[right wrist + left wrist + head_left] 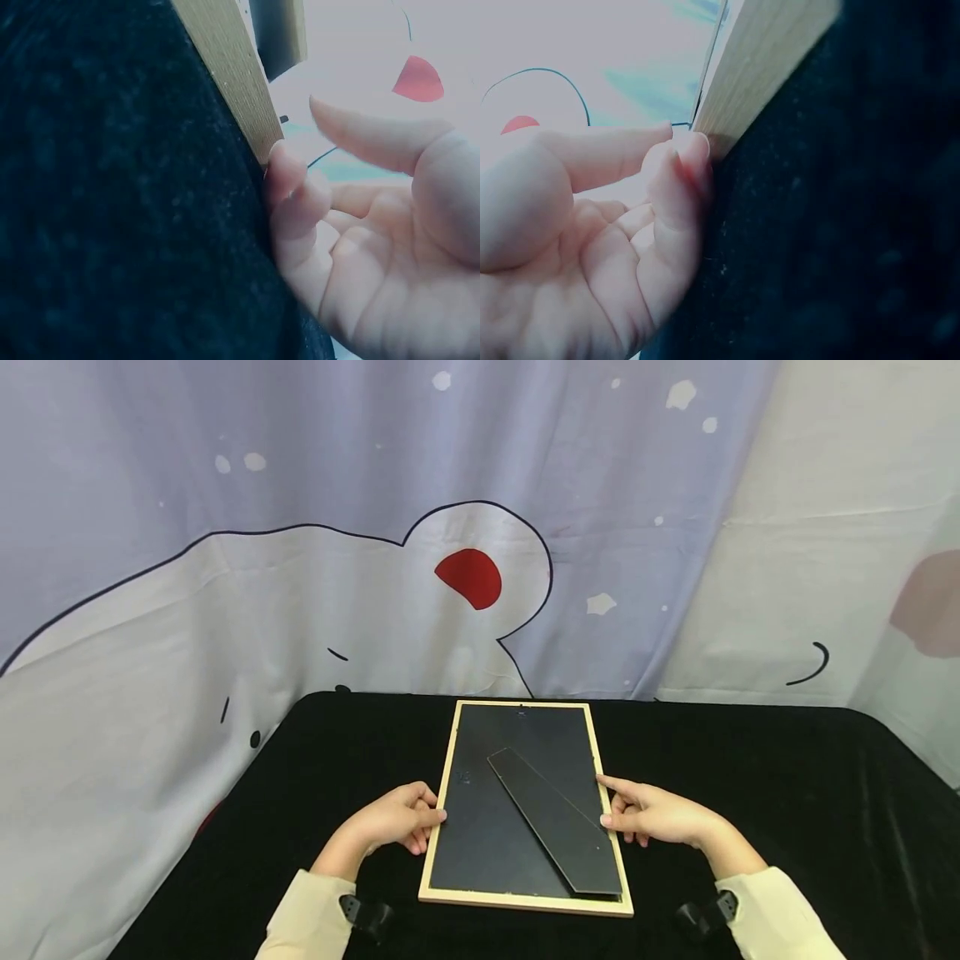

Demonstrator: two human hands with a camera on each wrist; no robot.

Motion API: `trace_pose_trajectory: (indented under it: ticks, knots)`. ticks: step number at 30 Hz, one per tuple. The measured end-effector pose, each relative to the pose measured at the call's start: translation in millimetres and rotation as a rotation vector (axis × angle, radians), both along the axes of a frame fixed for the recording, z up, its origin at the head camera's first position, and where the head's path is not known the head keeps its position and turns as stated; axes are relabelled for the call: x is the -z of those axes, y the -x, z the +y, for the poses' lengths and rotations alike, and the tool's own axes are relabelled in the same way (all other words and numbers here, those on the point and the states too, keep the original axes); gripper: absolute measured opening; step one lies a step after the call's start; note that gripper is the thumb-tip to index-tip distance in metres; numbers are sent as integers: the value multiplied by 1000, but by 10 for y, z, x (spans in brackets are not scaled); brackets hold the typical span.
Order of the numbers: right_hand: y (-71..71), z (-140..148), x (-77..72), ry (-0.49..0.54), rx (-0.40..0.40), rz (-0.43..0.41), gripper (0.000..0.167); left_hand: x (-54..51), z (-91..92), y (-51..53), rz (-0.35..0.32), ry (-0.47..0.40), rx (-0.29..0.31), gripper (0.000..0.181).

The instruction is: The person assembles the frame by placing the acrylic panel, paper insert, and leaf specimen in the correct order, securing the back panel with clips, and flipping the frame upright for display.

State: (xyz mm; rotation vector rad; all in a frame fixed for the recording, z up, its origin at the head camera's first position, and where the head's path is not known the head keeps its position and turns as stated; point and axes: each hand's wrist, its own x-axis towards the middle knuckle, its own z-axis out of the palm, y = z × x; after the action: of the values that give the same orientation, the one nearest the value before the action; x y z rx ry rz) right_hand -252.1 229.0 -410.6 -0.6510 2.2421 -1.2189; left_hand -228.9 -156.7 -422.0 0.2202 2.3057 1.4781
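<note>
A picture frame point(525, 906) with a light wood border lies back side up, its dark backing board point(480, 810) showing. Slanting across that board is a dark stand leg point(555, 827), its lower end near the bottom right corner. The left hand point(397, 818) grips the frame's left side, thumb over the border and fingers curled at the outer edge. On the opposite side, the right hand point(648, 810) holds the border between thumb and curled fingers, index finger stretched along the edge. In the right wrist view the fingertips point(281, 169) touch the wooden side.
A black cloth point(750, 793) covers the table under the frame. Behind the table hangs a pale curtain point(337, 602) printed with a cartoon figure. Dark wrist cameras point(366, 917) sit at both cuffs.
</note>
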Motion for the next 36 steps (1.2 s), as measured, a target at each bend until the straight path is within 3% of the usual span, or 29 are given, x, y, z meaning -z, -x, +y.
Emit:
trace_pose_trajectory:
  ticks: [7, 14, 23, 36]
  knots:
    - [29, 31, 46, 68, 58, -82, 81, 51, -11, 27, -40, -62, -20, 13]
    - [20, -17, 46, 93, 126, -103, 89, 86, -38, 61, -96, -118, -62, 19]
    - [38, 6, 78, 140, 146, -160, 91, 111, -69, 82, -141, -159, -72, 26]
    - [59, -1, 113, 149, 176, -165, 88, 104, -26, 141, -172, -108, -137, 29]
